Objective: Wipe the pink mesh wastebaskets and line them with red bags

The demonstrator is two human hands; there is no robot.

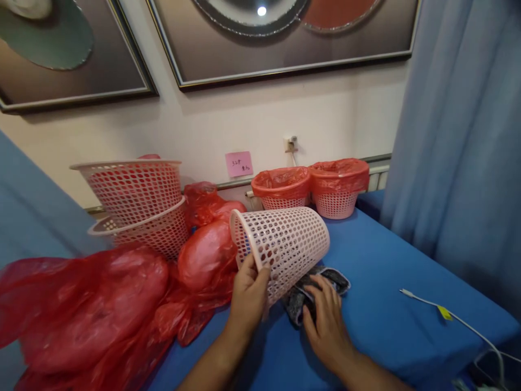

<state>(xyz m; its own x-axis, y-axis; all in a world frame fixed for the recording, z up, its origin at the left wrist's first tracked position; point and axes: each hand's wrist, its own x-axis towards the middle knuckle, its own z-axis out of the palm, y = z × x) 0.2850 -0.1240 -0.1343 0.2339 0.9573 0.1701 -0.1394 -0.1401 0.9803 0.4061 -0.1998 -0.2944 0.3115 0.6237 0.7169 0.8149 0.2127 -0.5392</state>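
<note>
My left hand is closed on the rim of a pale pink perforated wastebasket, thumb outside. The basket lies tilted on its side, its mouth facing left. Under its right lower edge is a crumpled dark grey cloth with a light trim. My right hand has its fingers bent over this cloth and the thumb against its near fold. Part of the cloth is hidden beneath the hand and the basket.
Red plastic bags spread over the blue-covered table at left. Two stacked pink baskets stand behind them. At the back are two red-lined baskets. A white cable lies at right, near a blue curtain.
</note>
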